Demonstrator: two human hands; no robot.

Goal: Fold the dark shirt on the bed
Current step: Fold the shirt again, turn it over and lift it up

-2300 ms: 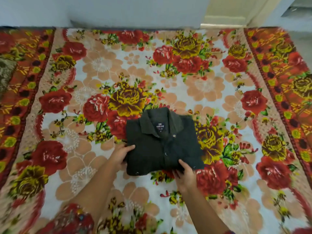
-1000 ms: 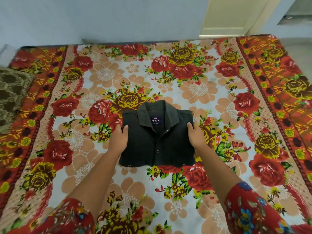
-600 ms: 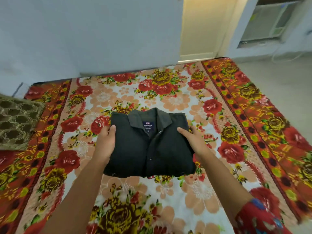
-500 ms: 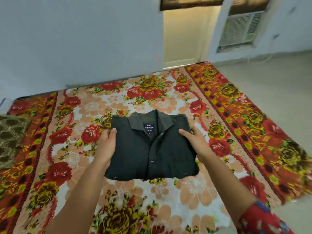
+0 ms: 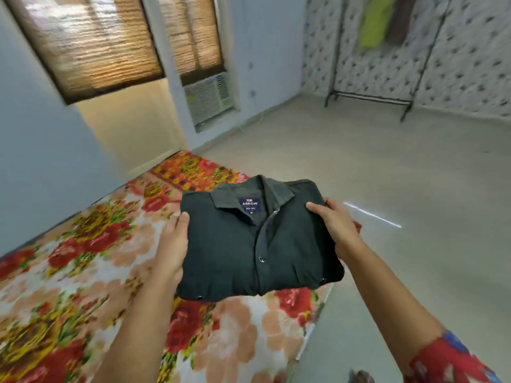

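Note:
The dark shirt (image 5: 249,244) is folded into a neat rectangle, collar and blue label facing up, buttons down the middle. It is lifted off the bed (image 5: 83,272) and held in the air over the bed's right edge. My left hand (image 5: 172,244) grips its left side, thumb on top and fingers hidden underneath. My right hand (image 5: 336,226) grips the right side the same way, thumb lying on the fabric near the collar.
The bed carries a floral sheet of red and yellow flowers. Bare grey floor (image 5: 387,189) lies to the right. A black clothes rack (image 5: 373,98) with hanging garments stands at the far wall. A window air conditioner (image 5: 208,98) sits low in the wall ahead.
Both hands took the folded shirt by its sides and lifted it off the sheet. The view and the shirt have swung right, toward the bed's edge and the floor.

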